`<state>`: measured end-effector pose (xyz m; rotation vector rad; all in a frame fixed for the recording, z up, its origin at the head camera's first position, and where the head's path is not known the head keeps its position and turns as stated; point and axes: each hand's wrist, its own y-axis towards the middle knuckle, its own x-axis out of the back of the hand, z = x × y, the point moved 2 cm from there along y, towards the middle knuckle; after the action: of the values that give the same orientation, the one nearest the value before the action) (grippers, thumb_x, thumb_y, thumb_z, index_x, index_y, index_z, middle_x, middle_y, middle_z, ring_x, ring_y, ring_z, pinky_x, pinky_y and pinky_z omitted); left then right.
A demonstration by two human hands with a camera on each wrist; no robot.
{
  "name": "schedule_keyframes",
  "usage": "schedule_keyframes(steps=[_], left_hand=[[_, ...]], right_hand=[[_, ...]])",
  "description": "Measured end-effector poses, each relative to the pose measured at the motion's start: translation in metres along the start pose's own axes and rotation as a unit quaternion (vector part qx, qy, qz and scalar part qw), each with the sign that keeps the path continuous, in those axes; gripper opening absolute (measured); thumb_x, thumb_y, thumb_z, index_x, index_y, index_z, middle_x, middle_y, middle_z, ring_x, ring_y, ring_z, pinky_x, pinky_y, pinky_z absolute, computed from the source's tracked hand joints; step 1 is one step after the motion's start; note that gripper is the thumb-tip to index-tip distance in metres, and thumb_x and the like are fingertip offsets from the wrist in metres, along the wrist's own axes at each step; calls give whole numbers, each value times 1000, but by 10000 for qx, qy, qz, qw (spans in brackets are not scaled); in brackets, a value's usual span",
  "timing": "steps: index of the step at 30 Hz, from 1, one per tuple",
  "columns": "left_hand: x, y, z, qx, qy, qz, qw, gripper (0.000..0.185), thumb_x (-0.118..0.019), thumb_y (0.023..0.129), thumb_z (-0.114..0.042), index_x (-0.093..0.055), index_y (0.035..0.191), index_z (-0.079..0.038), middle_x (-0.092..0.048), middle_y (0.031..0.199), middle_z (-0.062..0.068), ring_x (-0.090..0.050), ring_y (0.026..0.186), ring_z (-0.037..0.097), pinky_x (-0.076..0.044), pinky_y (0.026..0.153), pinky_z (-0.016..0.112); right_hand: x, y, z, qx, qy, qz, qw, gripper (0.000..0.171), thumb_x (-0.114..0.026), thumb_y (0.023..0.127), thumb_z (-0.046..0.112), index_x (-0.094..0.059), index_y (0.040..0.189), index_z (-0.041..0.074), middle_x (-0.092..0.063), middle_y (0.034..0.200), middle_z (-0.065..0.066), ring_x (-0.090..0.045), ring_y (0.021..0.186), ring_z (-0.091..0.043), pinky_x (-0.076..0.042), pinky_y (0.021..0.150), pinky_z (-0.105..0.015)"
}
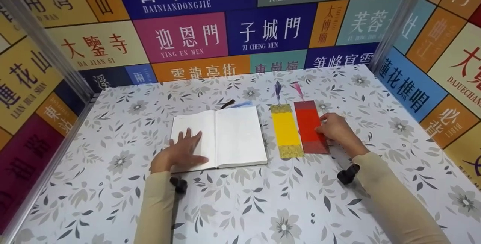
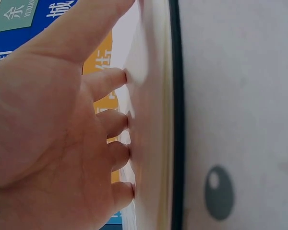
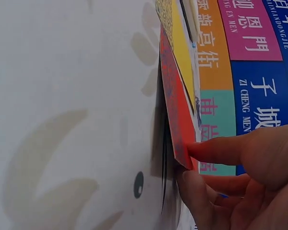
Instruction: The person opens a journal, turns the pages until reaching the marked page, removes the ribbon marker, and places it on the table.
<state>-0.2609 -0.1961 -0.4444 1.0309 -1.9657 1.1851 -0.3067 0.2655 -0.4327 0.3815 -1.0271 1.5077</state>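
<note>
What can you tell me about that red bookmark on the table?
The red bookmark is a flat, long strip, bright red in the middle with darker patterned bands at both ends and a pink tassel at the far end. It lies beside the yellow bookmark, right of the open notebook. The right hand pinches its right edge, lifting that side slightly off the floral table.
</note>
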Motion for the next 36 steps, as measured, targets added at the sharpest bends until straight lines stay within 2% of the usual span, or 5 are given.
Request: schedule_keyframes(steps=[8,17,22,26,36], left_hand=[[1,3,-3,-45,254,-11,9997,100,-62,92,-56,-6,162,-13,12,165,27,12,152,49,5,119,71],[3,4,-2,-67,221,-1,9997,101,-63,92,-57,-6,162,-13,13,164,27,12,152,49,6,119,71],[5,2,-2,-35,138,54,9999,103,-65,91,-56,-5,162,-12,14,164,27,14,151,50,7,119,71],[5,2,-2,-13,148,51,9999,103,-65,90,-56,-6,162,-12,14,164,27,14,152,49,7,119,71],[2,2,-1,30,142,-21,9999,101,-65,91,-55,-6,162,-14,14,164,26,13,152,48,7,120,70]], right_hand=[[-2,-4,3,-151,-214,-81,9996,52,-60,96,20,-45,138,-6,-57,109,-19,-55,78,-21,-45,57,-22],[-1,-5,6,-88,-456,-303,9985,55,-63,94,23,-48,138,-6,-56,122,-24,-56,94,-30,-47,66,-27],[-2,-8,11,350,-713,-446,9958,59,-66,91,25,-49,137,-8,-57,125,-27,-55,103,-34,-52,83,-42],[-8,-16,25,709,-427,-345,9960,65,-69,93,27,-46,144,-5,-52,137,-27,-52,114,-37,-51,103,-50],[-32,-41,64,1638,-412,-220,9854,70,-72,92,29,-43,150,3,-41,154,-25,-44,135,-43,-35,117,-59]])
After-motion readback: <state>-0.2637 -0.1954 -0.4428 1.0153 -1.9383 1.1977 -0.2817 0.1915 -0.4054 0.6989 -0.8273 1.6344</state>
